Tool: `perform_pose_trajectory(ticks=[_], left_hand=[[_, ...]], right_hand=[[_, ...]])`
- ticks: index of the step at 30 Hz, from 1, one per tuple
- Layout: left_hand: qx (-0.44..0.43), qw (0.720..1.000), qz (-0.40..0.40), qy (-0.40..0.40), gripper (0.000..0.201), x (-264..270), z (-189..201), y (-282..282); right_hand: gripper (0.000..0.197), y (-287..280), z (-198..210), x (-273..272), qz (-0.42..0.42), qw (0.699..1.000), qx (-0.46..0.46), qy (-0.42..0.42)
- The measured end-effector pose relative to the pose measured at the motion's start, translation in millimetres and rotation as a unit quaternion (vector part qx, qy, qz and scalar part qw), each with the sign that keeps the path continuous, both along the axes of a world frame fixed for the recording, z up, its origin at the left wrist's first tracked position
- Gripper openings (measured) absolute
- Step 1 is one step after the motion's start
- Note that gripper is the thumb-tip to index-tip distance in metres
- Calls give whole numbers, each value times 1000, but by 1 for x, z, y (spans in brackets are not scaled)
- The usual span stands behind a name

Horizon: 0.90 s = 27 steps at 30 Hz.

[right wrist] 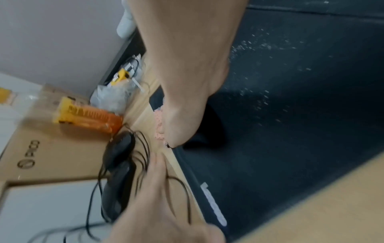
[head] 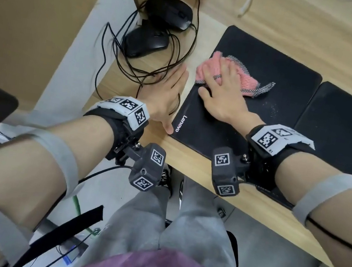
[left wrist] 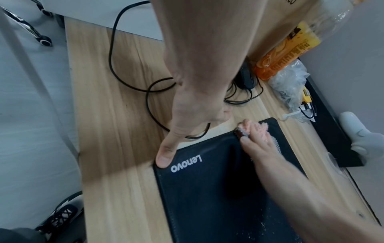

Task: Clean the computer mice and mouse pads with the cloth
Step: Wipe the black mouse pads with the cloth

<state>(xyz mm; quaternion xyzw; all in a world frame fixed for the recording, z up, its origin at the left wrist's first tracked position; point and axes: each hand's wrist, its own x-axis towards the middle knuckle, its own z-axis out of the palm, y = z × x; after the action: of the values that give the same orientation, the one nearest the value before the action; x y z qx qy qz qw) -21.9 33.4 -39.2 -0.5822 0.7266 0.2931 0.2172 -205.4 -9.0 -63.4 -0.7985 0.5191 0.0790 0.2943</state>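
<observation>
The right hand's fingers (head: 225,70) lay flat and spread on the pink cloth (head: 207,68), pressing it onto the far left part of the mouse pad (head: 276,64). The left hand (head: 167,94) lay open on the desk (head: 189,157) just beside the pad's left edge, thumb pinning the near corner by the logo. White specks (dust, probably) lay on the pad to the right of the cloth, nearer the right hand. A second pad (head: 348,126) sat further right; two mice (head: 168,12) waited beyond the left hand among cables (head: 112,51).

Tangled cables (head: 123,53) and two mice (head: 168,12) crowd the desk's left; the second mouse pad (head: 347,130) (right) lies bare.
</observation>
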Motion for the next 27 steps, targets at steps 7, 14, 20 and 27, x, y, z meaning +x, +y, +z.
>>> perform_pose_trajectory(ticks=[7, 14, 20, 27], left_hand=[[2, 999, -24, -31, 157, 0, 3, 0], [9, 999, -27, -35, 156, -1, 6, -1], [16, 1000, -2, -12, 157, 0, 2, 0], [18, 1000, 3, 0, 156, -3, 0, 0]], right_hand=[[71, 66, -1, -1, 113, 993, 7, -29], [50, 50, 4, -26, 152, 987, 33, -39], [53, -18, 7, -81, -96, 994, 48, 34], [55, -14, 12, -76, -220, 972, 78, 22]])
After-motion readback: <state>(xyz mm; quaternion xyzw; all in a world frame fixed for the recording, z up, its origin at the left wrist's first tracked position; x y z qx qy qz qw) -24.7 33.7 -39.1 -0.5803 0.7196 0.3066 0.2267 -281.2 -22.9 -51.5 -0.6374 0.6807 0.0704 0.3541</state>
